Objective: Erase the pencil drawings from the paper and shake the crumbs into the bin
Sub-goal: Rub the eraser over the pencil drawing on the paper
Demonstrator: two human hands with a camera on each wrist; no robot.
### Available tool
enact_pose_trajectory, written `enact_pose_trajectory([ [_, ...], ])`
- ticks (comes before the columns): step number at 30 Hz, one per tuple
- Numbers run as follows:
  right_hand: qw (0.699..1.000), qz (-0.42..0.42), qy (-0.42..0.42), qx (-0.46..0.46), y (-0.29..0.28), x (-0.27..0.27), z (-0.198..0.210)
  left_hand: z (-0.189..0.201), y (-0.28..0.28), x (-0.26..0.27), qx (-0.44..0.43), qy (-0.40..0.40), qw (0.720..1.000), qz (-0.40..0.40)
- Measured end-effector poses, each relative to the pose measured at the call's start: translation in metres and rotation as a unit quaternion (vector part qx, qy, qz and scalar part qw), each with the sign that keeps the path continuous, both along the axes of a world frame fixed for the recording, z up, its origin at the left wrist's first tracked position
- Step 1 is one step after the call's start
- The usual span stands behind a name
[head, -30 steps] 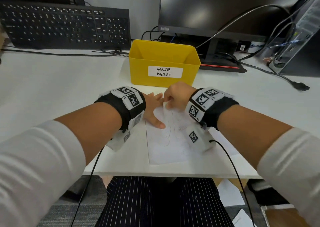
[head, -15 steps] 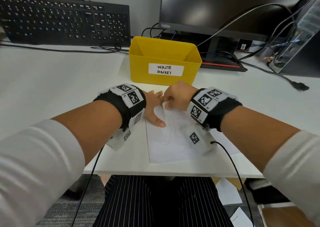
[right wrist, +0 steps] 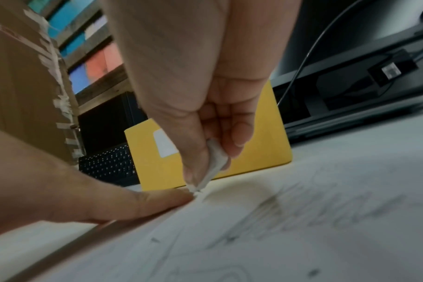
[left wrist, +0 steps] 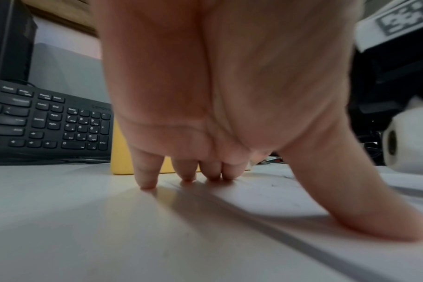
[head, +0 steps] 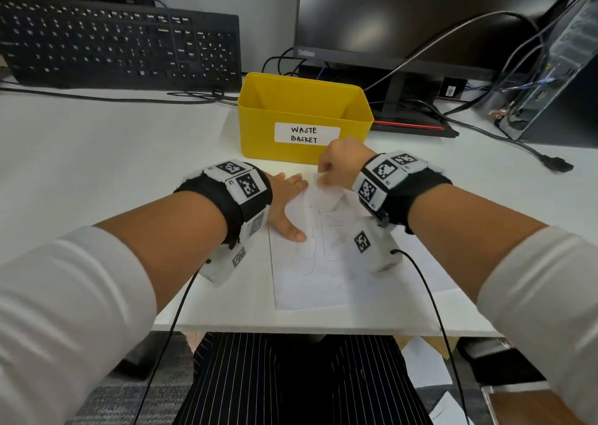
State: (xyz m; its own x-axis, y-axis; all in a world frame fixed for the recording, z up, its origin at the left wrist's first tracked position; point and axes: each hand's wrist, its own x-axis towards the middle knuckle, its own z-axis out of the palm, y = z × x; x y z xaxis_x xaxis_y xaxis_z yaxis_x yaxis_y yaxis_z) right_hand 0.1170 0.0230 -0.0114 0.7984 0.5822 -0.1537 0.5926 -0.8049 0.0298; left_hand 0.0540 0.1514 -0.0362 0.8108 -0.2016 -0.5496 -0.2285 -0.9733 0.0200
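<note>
A white sheet of paper with faint pencil drawings lies at the desk's front edge. My left hand presses flat on the sheet's left edge, fingers spread and straight. My right hand pinches a small white eraser between thumb and fingers. The eraser's tip touches the paper's far left corner, right beside my left forefinger. Pencil lines show on the sheet in front of the eraser. The yellow bin labelled "WASTE BASKET" stands just behind the paper, its inside bare as far as I see.
A black keyboard leans at the back left. A monitor on its stand sits behind the bin. Cables and a computer case crowd the back right. The desk edge is close below the paper.
My right hand has shifted a little toward the bin and the white eraser now shows at the paper's far corner. The left hand stays pressed on the sheet.
</note>
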Motion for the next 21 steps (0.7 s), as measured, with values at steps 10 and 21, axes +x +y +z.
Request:
enact_pose_trajectory([
  [10,0.999,0.026,0.035,0.026,-0.003,-0.019,-0.015,0.002,-0.004,0.001,0.018,0.005,1.0,0.002],
  [21,0.998,0.029,0.047,-0.007,0.0,-0.021,-0.001,0.001,-0.003,0.001,0.012,0.004,1.0,0.007],
])
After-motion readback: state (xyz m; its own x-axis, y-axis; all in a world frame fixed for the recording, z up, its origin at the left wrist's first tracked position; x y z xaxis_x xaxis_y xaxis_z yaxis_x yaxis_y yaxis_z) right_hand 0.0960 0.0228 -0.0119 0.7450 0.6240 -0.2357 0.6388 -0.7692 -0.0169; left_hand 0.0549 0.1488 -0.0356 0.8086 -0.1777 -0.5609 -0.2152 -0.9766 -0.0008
